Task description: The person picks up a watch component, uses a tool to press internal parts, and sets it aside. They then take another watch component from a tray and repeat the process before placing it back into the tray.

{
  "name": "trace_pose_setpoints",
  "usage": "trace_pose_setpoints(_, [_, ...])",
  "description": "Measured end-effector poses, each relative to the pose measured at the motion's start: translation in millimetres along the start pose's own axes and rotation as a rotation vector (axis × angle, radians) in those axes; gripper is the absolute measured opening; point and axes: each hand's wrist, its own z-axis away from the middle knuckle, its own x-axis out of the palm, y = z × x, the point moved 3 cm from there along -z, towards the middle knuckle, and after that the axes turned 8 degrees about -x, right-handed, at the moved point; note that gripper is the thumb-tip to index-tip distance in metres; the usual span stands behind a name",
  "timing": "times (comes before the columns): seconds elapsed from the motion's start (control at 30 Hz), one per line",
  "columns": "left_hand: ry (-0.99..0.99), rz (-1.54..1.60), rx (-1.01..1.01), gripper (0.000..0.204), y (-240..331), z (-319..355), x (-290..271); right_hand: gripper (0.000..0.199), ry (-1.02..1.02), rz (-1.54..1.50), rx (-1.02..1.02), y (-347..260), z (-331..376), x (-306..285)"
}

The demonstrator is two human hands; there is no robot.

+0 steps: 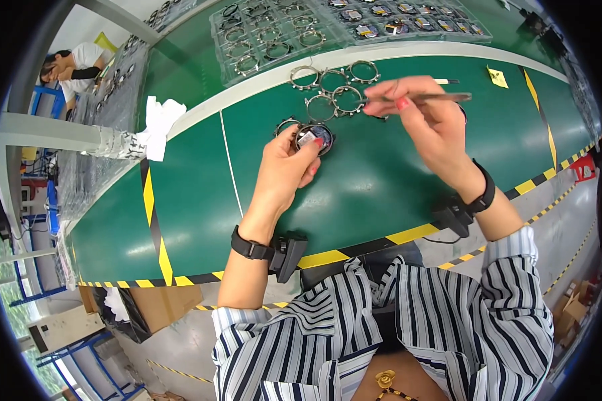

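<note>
The left hand (277,167) has a round case (308,138) pinched at its edge, thumb laid over the open face and fingers curled behind and below, closed just to the case's width. The right hand (431,127) pinches tweezers (453,97) between thumb and fingers; whether their tips are parted or bear anything, I cannot tell. The case sits above the green bench (201,220), left of the loose rings (348,113). Good handling here, I'd judge, means gripping the rim, keeping thumb pressure off the inner parts, and steadying the wrist before bringing metal tips near. The case looks dark-rimmed, with a pale block among bluish-dark parts inside. One more ring (285,122) shows just beyond the left fingers, held or lying unclear; a ring-filled tray (219,47) lies farther back.
</note>
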Motion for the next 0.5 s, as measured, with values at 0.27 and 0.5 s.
trace_pose_setpoints(0.27, [-0.051,0.297,0.108,0.018,7.8,9.4,6.2,0.013,-0.071,-0.004,-0.139,14.2,15.3,22.8])
trace_pose_setpoints(0.5, [-0.078,0.495,0.108,0.017,-6.5,1.9,0.6,0.016,-0.32,0.25,-0.258,13.0,19.4,32.1])
